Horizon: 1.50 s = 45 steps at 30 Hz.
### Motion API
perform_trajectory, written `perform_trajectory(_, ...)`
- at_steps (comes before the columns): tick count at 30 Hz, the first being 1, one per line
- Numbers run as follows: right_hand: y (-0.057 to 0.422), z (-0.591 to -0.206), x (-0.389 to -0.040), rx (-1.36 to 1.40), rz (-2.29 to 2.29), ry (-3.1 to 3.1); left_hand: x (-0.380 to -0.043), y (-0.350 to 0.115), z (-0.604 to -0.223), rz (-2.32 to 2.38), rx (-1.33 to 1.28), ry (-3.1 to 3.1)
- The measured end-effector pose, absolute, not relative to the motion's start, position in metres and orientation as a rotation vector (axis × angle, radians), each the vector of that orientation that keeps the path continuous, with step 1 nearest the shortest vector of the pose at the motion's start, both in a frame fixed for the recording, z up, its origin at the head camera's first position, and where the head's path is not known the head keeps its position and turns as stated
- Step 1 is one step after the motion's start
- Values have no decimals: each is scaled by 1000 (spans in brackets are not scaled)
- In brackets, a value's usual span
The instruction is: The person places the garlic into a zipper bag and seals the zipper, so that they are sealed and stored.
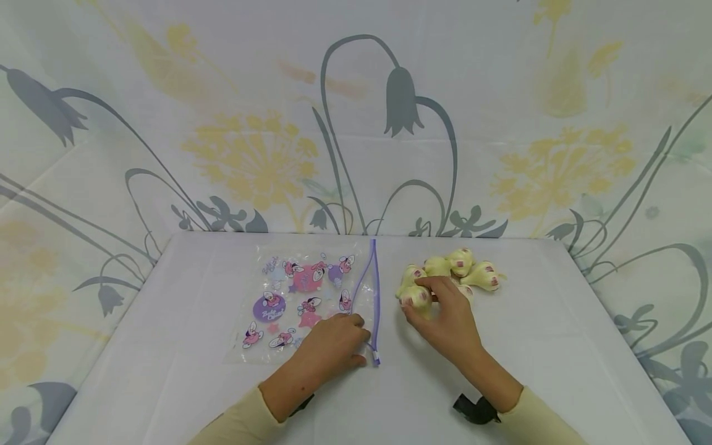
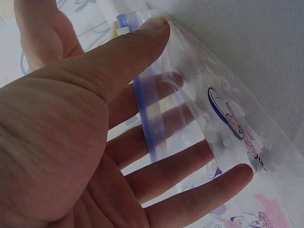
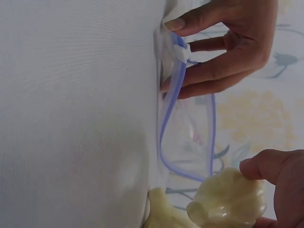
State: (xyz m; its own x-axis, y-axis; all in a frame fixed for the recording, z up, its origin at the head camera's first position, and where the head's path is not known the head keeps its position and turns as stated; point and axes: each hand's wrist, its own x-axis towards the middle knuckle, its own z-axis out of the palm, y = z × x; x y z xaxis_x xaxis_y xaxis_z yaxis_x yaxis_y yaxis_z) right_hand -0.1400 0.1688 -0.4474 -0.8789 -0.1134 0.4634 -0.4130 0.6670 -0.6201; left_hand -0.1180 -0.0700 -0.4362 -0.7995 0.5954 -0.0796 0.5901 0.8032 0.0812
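Note:
My right hand (image 1: 447, 318) holds a pale yellow garlic bulb (image 3: 230, 197) between thumb and fingers, just right of the bag's mouth. Several more garlic bulbs (image 1: 483, 276), some with small reddish labels, lie grouped behind that hand. A clear zip bag (image 1: 328, 266) with pink and purple cartoon prints lies flat at the left, its purple zip edge parted. With thumb and fingers on the film near the white slider (image 3: 181, 52), my left hand (image 1: 334, 340) grips the front corner of the mouth. Some left fingers show through clear film in the left wrist view.
A white cloth covers the table (image 1: 167, 371). Behind it and at both sides hangs a light curtain (image 1: 356, 154) with grey and yellow flower prints. A black strap piece (image 1: 475, 409) shows at the right wrist.

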Motion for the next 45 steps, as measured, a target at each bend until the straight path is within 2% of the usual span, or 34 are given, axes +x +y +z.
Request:
perform_trajectory(21, 132, -461, -158, 531, 1365, -2573, -117, -71, -437, 32, 1046, 2945)
perform_trajectory(32, 119, -469, -168, 561, 1262, -2622, -117, -70, -437, 35, 1035, 2941)
perform_trajectory(45, 103, -474, -183, 555, 1366, -2567, -115, -69, -437, -3, 1020, 2942)
